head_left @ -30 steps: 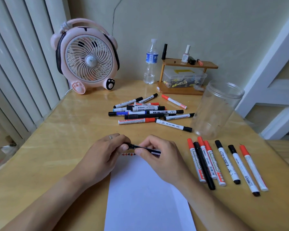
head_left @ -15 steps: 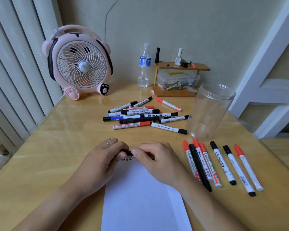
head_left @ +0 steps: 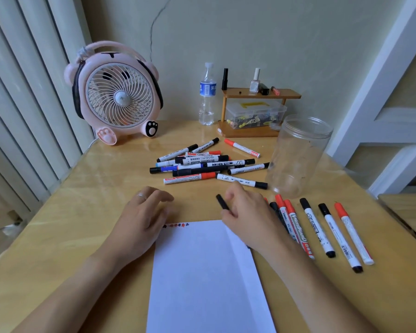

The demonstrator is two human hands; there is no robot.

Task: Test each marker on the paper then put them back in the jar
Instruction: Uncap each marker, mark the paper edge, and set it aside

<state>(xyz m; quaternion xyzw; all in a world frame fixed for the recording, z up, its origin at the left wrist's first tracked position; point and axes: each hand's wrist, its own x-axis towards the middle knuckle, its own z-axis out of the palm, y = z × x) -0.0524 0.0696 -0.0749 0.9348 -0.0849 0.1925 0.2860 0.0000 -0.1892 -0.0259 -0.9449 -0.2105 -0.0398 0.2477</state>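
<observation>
The right hand (head_left: 246,218) held a black marker (head_left: 222,202) in curled fingers; only its capped end showed, the rest was hidden under the palm. The left hand (head_left: 143,213) lay relaxed and empty, its fingers loosely spread, covering the paper's (head_left: 209,272) top-left corner. Small red and black test marks (head_left: 177,225) ran along the top edge, too small to read. Beside the right hand lay a row of markers (head_left: 322,231) on the worktop (head_left: 87,188), the nearest partly hidden by the wrist. Beyond was a pile (head_left: 207,164), and right of it the clear, upright jar (head_left: 298,156). Behind stood a fan (head_left: 117,94), a bottle (head_left: 207,94) and a small shelf (head_left: 255,114).
</observation>
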